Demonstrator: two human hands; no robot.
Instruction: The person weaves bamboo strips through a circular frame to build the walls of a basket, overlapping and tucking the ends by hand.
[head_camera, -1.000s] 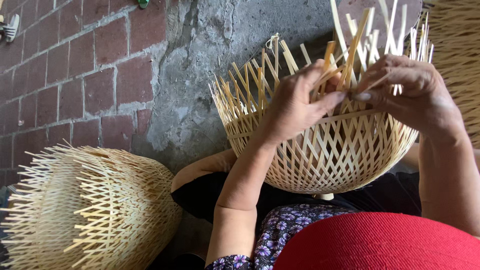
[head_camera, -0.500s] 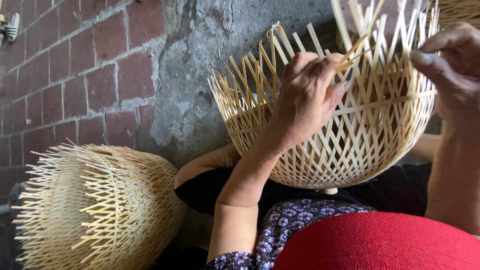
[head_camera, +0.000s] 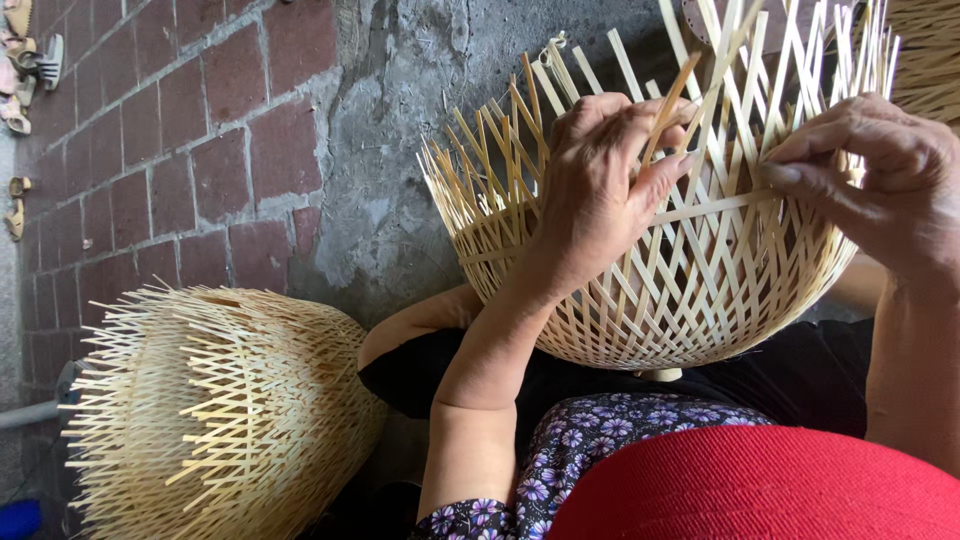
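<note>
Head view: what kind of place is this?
Probably an outdoor or yard-side craft spot, worked sitting on the ground. Red brick paving meets rough cement, a woven bamboo basket lies on it, and sandals sit on the bricks.

Red brick paving (head_camera: 150, 150) meets a patch of rough grey concrete (head_camera: 400, 130) in daylight.

I see a half-woven bamboo basket (head_camera: 690, 270), pale yellow, rounded like a bowl, resting on my lap with its open lattice of crossed strips facing me. Loose strip ends fan upward from its unfinished rim. One horizontal strip runs across the weave.
</note>
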